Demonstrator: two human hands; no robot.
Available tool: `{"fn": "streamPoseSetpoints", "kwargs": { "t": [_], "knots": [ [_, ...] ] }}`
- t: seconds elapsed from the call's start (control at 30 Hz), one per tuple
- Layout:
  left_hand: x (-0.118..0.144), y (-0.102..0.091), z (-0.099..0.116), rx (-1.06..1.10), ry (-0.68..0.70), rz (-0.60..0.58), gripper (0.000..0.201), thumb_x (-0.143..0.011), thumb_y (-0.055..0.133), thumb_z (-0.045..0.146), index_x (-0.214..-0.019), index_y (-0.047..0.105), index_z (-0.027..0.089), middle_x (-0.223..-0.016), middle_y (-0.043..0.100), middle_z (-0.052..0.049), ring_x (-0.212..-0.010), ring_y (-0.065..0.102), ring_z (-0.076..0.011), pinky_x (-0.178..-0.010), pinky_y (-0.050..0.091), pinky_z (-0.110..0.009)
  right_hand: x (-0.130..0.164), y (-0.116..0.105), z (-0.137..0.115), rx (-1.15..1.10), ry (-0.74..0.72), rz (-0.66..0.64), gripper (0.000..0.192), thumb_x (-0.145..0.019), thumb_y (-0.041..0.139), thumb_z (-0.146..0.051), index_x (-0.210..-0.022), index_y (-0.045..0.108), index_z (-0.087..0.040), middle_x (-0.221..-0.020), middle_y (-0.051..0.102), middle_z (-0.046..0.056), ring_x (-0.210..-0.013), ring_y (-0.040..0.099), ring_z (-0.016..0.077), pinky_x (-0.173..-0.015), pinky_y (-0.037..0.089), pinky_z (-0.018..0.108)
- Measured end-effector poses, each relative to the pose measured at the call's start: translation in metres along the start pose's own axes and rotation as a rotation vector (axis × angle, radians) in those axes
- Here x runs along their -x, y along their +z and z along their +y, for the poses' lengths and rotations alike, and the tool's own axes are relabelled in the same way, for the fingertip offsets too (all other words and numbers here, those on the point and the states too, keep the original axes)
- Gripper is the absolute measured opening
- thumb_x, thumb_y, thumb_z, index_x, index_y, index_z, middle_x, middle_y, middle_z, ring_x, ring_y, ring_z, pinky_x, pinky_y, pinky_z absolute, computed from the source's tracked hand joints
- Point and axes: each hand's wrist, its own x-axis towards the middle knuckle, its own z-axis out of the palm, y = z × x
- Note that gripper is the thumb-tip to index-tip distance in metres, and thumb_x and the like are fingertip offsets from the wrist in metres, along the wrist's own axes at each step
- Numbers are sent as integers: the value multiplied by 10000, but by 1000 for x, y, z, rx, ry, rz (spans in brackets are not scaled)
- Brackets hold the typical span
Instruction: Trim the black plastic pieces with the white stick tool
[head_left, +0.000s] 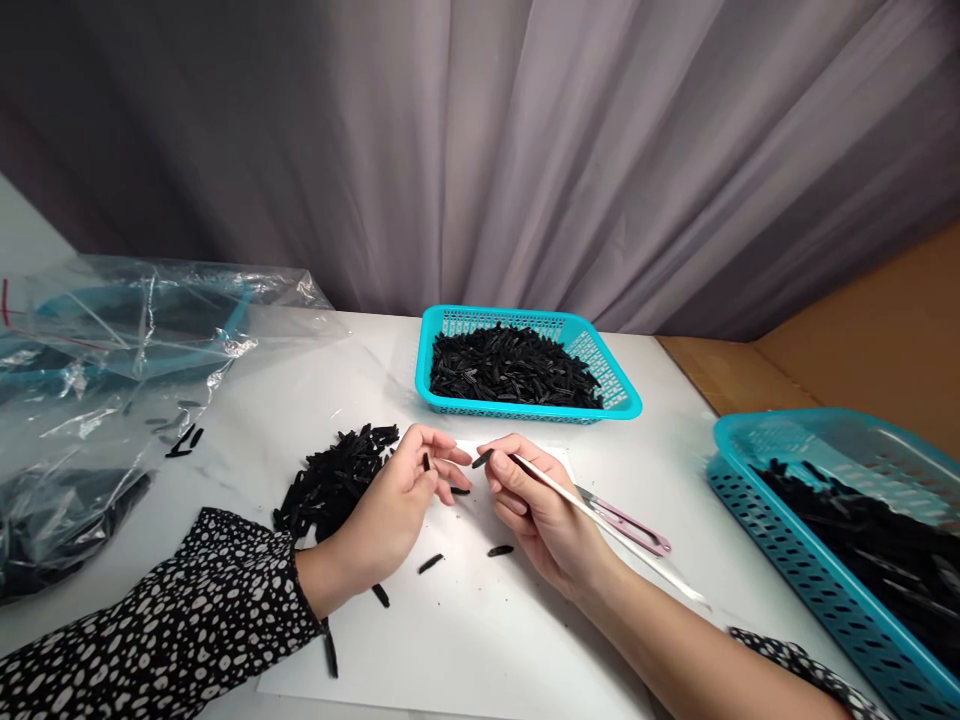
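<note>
Two curled hands, left hand and right hand

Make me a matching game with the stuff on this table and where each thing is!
Things:
1. pile
2. snips
3. bag
4. far basket

Places:
A. at the table's left edge
B. behind both hands, by the curtain
C. just right of the right hand
D. beside the left hand

Pairs: 1-D, 2-C, 3-A, 4-B
</note>
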Motion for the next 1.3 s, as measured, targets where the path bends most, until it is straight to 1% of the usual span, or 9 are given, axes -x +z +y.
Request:
{"fn": "streamPoseSetpoints", "kwargs": {
  "t": [0.1,0.2,0.27,0.37,0.47,0.63,0.77,0.93,1.3],
  "knots": [
    [-1,0,-4,75,-6,21,125,-918,488,182,-1040,462,189,-1114,671,-110,-854,681,-167,-783,516,-327,0,-1,-1,-22,2,-16,265,-746,803,-376,-821,673,-157,-607,490,-45,-440,187,26,-382,93,186],
    [-2,0,-6,135,-12,35,146,-931,524,221,-1030,418,203,-1114,706,-118,-762,686,-152,-701,517,-303,0,-1,-2,-53,10,-32,242,-752,799,-358,-833,688,-159,-605,504,-39,-434,193,23,-371,95,172],
    [-2,-1,-7,136,-20,33,134,-939,538,250,-957,411,210,-1059,733,-101,-656,656,-122,-617,488,-266,0,-1,-2,-71,21,-37,231,-748,800,-346,-839,696,-162,-601,506,-37,-432,196,24,-364,95,167],
    [-2,-1,-5,105,-21,18,173,-944,550,299,-861,431,204,-845,748,-48,-544,589,-98,-553,446,-238,0,-1,-3,-91,26,-47,208,-748,798,-328,-834,702,-165,-594,508,-35,-428,194,23,-357,97,160],
    [-3,-1,-1,66,-1,32,113,-889,620,255,-850,568,163,-709,695,-11,-579,581,-100,-568,452,-222,0,-2,-3,-106,21,-62,186,-763,790,-316,-843,715,-166,-588,505,-36,-427,194,19,-357,104,151],
    [-5,-2,2,79,-24,83,139,-764,743,217,-850,677,129,-695,670,9,-554,550,-73,-517,434,-185,1,-3,-1,-115,26,-71,173,-773,790,-310,-847,726,-168,-590,505,-36,-431,203,15,-360,117,143],
    [-5,-2,2,121,-52,30,279,-810,723,254,-1047,627,142,-708,725,-10,-556,605,-94,-508,453,-188,0,-4,0,-112,25,-85,170,-785,781,-315,-858,724,-173,-591,505,-36,-432,206,14,-363,119,140],
    [-3,-3,0,129,-43,-1,231,-816,740,279,-953,617,140,-714,739,-27,-569,648,-106,-509,477,-189,0,-4,0,-97,28,-89,176,-798,770,-320,-874,719,-170,-598,499,-38,-434,208,14,-367,118,142],
    [-2,-2,-1,192,-44,-33,254,-759,797,230,-908,612,140,-665,725,1,-578,668,-93,-562,517,-170,5,2,1,39,0,-123,221,-814,745,-368,-851,699,-154,-577,493,-47,-435,210,22,-393,116,181]
  ]
}}
